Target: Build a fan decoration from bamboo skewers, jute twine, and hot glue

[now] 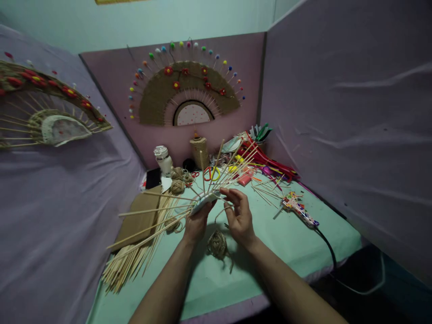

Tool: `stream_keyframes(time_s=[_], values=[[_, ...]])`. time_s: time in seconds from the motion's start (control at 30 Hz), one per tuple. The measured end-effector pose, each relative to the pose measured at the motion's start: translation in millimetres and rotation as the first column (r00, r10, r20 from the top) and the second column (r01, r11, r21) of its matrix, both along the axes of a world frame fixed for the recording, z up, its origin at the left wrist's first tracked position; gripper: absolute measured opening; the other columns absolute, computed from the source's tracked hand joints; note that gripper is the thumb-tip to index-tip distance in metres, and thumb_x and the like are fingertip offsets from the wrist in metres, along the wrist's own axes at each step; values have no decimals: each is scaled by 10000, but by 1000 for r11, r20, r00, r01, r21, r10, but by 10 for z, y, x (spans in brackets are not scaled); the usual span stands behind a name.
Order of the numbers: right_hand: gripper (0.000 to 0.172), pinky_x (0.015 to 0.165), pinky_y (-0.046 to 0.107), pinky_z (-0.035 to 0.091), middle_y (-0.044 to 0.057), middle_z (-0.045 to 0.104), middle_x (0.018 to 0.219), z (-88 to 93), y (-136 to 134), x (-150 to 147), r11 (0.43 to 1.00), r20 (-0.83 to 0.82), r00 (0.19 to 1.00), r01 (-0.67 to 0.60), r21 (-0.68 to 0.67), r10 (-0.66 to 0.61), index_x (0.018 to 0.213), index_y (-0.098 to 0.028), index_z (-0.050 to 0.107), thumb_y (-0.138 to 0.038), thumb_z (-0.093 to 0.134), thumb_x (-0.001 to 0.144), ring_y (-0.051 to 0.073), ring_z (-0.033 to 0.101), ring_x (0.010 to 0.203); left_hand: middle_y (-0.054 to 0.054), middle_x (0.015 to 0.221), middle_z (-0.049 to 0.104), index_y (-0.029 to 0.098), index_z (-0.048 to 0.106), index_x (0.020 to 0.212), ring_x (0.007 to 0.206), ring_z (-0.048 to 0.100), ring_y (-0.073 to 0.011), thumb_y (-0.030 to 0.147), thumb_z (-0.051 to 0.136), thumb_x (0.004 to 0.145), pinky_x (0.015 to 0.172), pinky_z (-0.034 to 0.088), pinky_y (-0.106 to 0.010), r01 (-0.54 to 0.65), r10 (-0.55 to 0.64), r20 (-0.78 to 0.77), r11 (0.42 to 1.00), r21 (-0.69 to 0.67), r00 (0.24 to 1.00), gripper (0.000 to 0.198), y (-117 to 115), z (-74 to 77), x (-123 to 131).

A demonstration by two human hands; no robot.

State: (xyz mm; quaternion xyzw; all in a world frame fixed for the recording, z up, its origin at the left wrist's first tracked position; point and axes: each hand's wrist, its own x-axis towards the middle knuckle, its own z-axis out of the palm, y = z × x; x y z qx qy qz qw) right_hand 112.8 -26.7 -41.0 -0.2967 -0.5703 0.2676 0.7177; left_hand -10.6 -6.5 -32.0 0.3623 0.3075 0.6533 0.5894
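Note:
My left hand [196,222] is closed around the lower edge of a small pale half-round fan base [204,201], from which thin wooden sticks [153,209] spread out left, up and right. At its right end is my right hand [240,216], with fingers bent round a strand of twine. That strand hangs toward a ball of jute twine [217,245] on the table below my hands. The exact grip of the right fingertips is partly hidden by the hand.
A bundle of loose sticks [126,269] and a cardboard piece [140,218] lie left. A patterned glue gun [300,211] with a black cord lies right. Scissors [212,173], a twine spool [199,152] and red pipe cleaners [270,162] are behind. A finished fan [189,90] hangs on the back panel.

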Motion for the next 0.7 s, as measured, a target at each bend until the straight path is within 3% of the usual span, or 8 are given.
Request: stream_keyframes(time_s=[0.13, 0.27, 0.37, 0.43, 0.57, 0.7], values=[[334, 985, 478, 532, 148, 549, 1374, 19, 23, -15, 983, -102, 979, -182, -29, 179, 1263, -264, 398, -270, 505, 947, 229, 634, 1167, -34, 1038, 762, 222, 761, 944, 1153, 641, -278, 262, 822, 689, 1076, 439, -481, -5, 6, 29, 1000, -14, 1000, 265, -1, 11, 11], [306, 925, 438, 552, 130, 567, 1305, 64, 57, 28, 985, -200, 975, -121, -120, 95, 1211, -251, 460, -279, 543, 918, 226, 639, 1137, -37, 986, 771, 223, 770, 910, 1202, 609, -278, 278, 829, 685, 1112, 405, -461, -67, 65, -45, 997, -48, 997, 239, 35, -23, -56], [283, 783, 368, 576, 97, 594, 1201, 99, 99, 101, 964, -303, 950, -143, -224, 71, 1168, -245, 483, -290, 562, 900, 201, 692, 976, -28, 1001, 771, 239, 771, 945, 1287, 541, -278, 247, 833, 677, 1145, 370, -424, -105, 95, -104, 990, -90, 990, 275, 84, -58, -146], [272, 741, 340, 567, 78, 609, 1142, 111, 132, 156, 951, -338, 940, -138, -277, 38, 1134, -235, 501, -298, 581, 882, 182, 696, 902, -23, 1027, 767, 247, 765, 978, 1313, 515, -277, 218, 826, 683, 1149, 368, -426, -101, 95, -61, 990, -99, 994, 303, 118, -74, -192], [261, 768, 354, 559, 79, 619, 1106, 122, 166, 238, 961, -273, 961, -28, -276, -51, 1061, -221, 549, -342, 626, 844, 199, 663, 956, -26, 1048, 762, 234, 759, 982, 1297, 533, -272, 173, 816, 689, 1148, 380, -425, -124, 125, 27, 992, -32, 992, 306, 168, -76, -214], [329, 852, 395, 542, 92, 617, 1132, 165, 102, 379, 972, -64, 994, 73, -223, -89, 1117, -230, 553, -377, 645, 837, 223, 621, 1053, -30, 1103, 744, 212, 735, 1015, 1200, 610, -282, 204, 836, 671, 1100, 446, -463, -157, 159, -37, 987, 44, 987, 358, 169, -34, -193]])
